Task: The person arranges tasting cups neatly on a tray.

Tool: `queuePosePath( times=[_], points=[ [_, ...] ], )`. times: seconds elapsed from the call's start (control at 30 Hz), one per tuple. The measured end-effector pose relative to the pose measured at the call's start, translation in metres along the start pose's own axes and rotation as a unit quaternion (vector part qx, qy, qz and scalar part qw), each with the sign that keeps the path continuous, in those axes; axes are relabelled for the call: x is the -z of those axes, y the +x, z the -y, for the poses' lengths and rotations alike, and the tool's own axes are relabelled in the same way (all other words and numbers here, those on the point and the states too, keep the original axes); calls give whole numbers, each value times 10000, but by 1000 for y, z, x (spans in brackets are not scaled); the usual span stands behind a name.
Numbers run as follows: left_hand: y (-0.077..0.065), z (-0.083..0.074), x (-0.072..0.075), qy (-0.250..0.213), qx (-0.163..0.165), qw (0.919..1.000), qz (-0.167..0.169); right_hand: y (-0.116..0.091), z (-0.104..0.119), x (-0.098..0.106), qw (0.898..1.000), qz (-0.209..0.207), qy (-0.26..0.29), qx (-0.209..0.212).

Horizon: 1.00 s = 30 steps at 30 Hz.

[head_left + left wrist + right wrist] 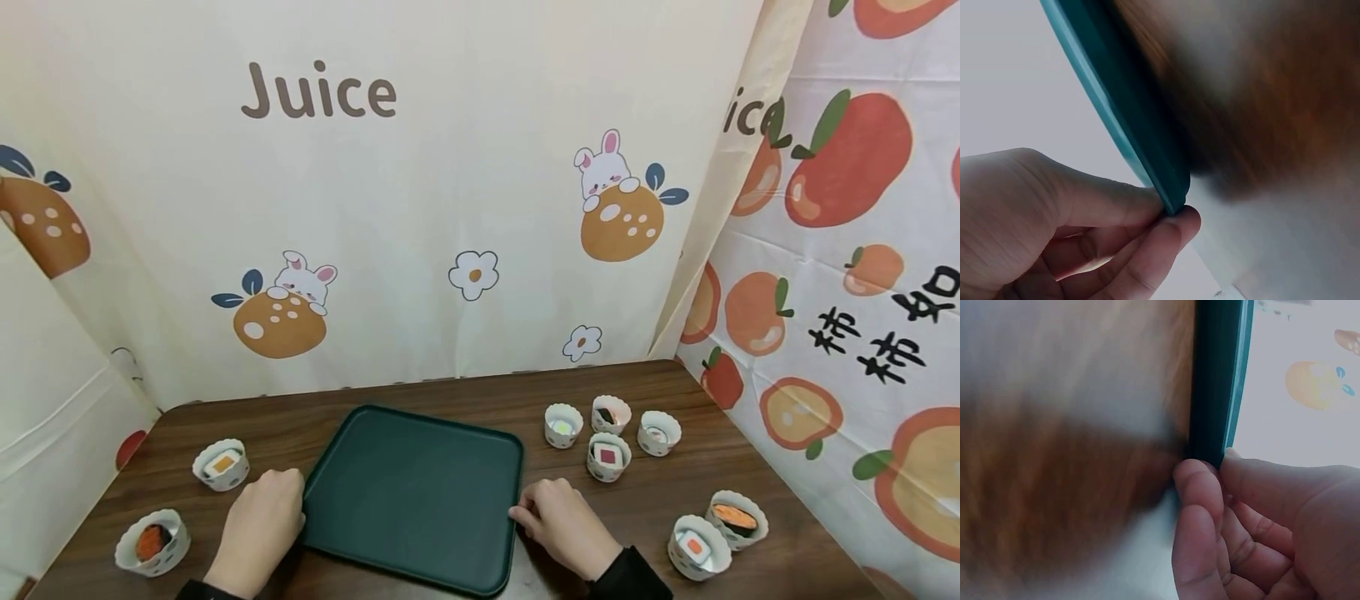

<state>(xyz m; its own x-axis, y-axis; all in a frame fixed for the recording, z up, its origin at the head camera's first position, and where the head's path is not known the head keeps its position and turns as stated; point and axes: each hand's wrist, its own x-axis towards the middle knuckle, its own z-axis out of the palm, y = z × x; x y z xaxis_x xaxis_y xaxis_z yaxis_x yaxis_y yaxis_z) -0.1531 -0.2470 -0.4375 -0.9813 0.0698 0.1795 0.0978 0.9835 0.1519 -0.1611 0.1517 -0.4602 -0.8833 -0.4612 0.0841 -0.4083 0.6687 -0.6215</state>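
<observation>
A dark green rectangular tray (416, 496) lies at the middle of the wooden table, slightly askew, with nothing on it. My left hand (264, 523) pinches its left edge; the left wrist view shows thumb and curled fingers on either side of the tray's rim (1147, 150). On the opposite side my right hand (562, 521) pinches the right edge, and in the right wrist view the thumb and fingertips meet at the rim (1219, 394). Whether the tray touches the table all round I cannot tell.
Left of the tray stand paper cups with sushi pieces: one with an orange-topped piece (152, 543), one with a yellow-centred piece (222, 464). Several more cups (609, 457) cluster at the back right. Two cups (699, 547) stand at the front right. A printed curtain (420, 208) hangs behind.
</observation>
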Motion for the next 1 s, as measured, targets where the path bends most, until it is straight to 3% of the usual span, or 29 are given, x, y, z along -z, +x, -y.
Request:
queuePosePath(
  times=[0.1,0.27,0.57,1.0],
  points=[
    [-4,-4,1,-148,13,9998,114,1,-2,5,9998,-47,-129,-145],
    [-10,-10,1,-375,192,9973,599,2,-2,14,9992,-149,-44,-371],
    [-22,-19,2,-375,528,9900,1253,18,-45,2,9967,-754,-270,161],
    [-36,-30,-4,-593,844,9774,1846,19,-24,18,9948,-724,-536,-468]
  ],
)
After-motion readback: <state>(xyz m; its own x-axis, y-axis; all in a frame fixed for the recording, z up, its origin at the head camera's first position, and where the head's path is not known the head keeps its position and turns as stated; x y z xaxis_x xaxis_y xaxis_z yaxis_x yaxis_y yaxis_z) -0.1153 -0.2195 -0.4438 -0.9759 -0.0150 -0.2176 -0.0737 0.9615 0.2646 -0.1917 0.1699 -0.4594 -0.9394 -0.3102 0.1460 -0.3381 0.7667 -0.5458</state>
